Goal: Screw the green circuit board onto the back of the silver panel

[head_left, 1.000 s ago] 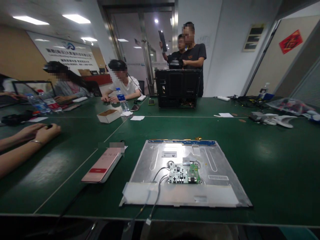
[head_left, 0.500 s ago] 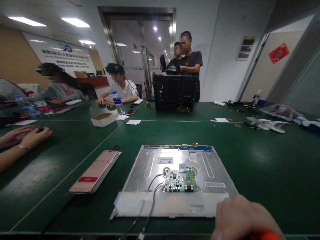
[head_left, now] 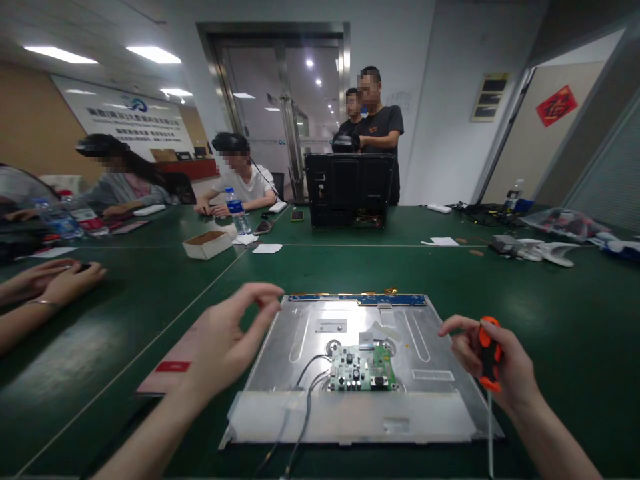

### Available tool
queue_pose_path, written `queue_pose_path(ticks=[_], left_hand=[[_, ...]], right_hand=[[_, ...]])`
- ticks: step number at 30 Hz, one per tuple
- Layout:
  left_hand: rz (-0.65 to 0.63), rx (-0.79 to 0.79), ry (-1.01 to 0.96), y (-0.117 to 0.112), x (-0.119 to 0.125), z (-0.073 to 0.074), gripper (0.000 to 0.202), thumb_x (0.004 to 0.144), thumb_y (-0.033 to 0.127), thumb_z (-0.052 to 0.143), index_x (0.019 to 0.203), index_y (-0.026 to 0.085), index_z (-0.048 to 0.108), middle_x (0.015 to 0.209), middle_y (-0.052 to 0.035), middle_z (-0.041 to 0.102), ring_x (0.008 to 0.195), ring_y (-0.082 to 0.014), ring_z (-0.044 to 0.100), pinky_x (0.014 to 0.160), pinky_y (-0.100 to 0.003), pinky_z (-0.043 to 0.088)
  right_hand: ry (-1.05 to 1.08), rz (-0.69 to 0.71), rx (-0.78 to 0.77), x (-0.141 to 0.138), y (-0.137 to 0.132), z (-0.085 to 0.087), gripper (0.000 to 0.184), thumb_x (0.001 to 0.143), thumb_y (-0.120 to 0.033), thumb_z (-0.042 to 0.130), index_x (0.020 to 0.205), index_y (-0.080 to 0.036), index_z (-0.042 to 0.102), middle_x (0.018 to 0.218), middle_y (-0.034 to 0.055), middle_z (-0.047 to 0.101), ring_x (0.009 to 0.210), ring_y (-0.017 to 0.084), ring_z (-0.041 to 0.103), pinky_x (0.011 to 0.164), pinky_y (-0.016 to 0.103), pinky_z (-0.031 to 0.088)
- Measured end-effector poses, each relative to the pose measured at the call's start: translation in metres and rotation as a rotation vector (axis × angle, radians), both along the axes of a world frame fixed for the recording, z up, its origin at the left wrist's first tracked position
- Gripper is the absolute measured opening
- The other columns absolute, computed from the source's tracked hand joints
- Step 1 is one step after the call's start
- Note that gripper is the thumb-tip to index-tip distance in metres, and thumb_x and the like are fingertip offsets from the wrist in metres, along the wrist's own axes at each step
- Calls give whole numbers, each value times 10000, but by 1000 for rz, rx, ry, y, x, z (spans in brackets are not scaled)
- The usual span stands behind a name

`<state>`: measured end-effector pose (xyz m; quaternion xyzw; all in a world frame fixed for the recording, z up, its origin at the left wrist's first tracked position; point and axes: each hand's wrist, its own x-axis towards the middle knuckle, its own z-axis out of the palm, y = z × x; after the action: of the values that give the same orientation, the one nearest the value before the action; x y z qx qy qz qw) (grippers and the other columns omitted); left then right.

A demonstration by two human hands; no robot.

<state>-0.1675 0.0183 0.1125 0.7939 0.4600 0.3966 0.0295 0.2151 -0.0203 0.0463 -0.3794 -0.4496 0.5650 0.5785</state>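
A silver LCD display panel (head_left: 310, 367) lies back side up on the table in front of me, with a green circuit board (head_left: 357, 369) at its middle and thin black cables (head_left: 309, 407) running off its near edge. My left hand (head_left: 225, 347) is at the panel's far left corner, thumb and fingers curved apart with nothing between them; whether it touches the panel I cannot tell. At the right edge, my right hand (head_left: 513, 363) grips an orange and black screwdriver (head_left: 489, 353), its shaft pointing down toward me and its index finger stretched toward the panel.
Partly behind my left forearm lies a pink phone (head_left: 165, 367). Farther off stand a white box (head_left: 207, 245), a water bottle (head_left: 237, 212) and a black monitor casing (head_left: 349, 190). A co-worker's hands (head_left: 70, 283) are at the left; plastic scraps (head_left: 535, 250) lie right.
My left hand has come into view over the phone and up to the panel's far left corner. My right hand has risen from the near right corner, bringing the screwdriver into full view.
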Motion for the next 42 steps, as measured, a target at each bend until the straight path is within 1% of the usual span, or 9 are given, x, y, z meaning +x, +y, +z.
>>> queue_pose_path(ticks=[2, 4, 7, 10, 17, 23, 32, 38, 42], left_hand=[[-153, -87, 47, 10, 20, -21, 194, 962, 268, 497, 996, 164, 657, 846, -36, 685, 753, -188, 651, 662, -275, 512], [-221, -214, 103, 23, 39, -41, 186, 933, 231, 501, 1001, 161, 659, 880, -46, 702, 782, -190, 656, 701, -283, 508], [-220, -411, 290, 45, 58, -62, 135, 874, 196, 582, 964, 157, 675, 885, -50, 713, 800, -198, 656, 733, -290, 482], [-204, -493, 409, 65, 68, -70, 129, 851, 175, 606, 939, 159, 699, 895, -54, 718, 806, -209, 651, 720, -289, 451], [-219, -566, 502, 95, 81, -82, 68, 765, 155, 636, 793, 145, 698, 735, -36, 683, 651, -186, 595, 565, -245, 365], [-247, -554, 533, 104, 84, -87, 102, 770, 116, 586, 731, 155, 672, 674, -10, 640, 599, -154, 545, 554, -233, 340], [-198, -432, 554, 100, 90, -93, 128, 803, 77, 545, 755, 161, 628, 779, -53, 652, 706, -195, 586, 609, -264, 360], [-200, -368, 570, 92, 96, -84, 143, 818, 64, 545, 819, 163, 648, 957, -88, 657, 841, -227, 617, 697, -288, 418], [-281, -326, 563, 82, 108, -76, 145, 799, 58, 564, 852, 168, 643, 940, -68, 672, 861, -228, 626, 734, -289, 439]], right_hand=[[-15, -35, -35, -1, 11, -3, 538, 717, -649, 624, 728, -127, 753, 408, -66, 269, 382, 63, 194, 381, 217, 147], [-25, -53, -54, -3, 23, -5, 525, 695, -649, 636, 708, -135, 742, 408, -73, 258, 380, 62, 193, 386, 221, 138], [-60, -42, -81, -9, 42, -6, 522, 687, -656, 618, 701, -145, 726, 387, -80, 259, 354, 60, 181, 375, 229, 114], [-105, -13, -87, -14, 63, -3, 527, 686, -663, 598, 688, -147, 708, 380, -83, 266, 351, 59, 190, 374, 227, 121], [-148, 39, -100, -24, 104, -3, 525, 703, -660, 574, 707, -150, 699, 373, -83, 309, 331, 55, 192, 356, 219, 102], [-149, 48, -98, -26, 111, -23, 502, 727, -639, 552, 733, -156, 687, 374, -82, 333, 324, 54, 201, 355, 214, 108], [-114, 8, -81, -20, 106, -41, 467, 725, -621, 573, 733, -164, 670, 386, -89, 311, 342, 62, 218, 349, 211, 141], [-101, -12, -64, -21, 105, -40, 450, 736, -605, 586, 745, -164, 676, 395, -85, 341, 342, 65, 230, 344, 217, 140], [-87, -22, -43, -20, 105, -38, 464, 737, -626, 581, 748, -171, 670, 394, -86, 330, 340, 73, 237, 339, 223, 147]])
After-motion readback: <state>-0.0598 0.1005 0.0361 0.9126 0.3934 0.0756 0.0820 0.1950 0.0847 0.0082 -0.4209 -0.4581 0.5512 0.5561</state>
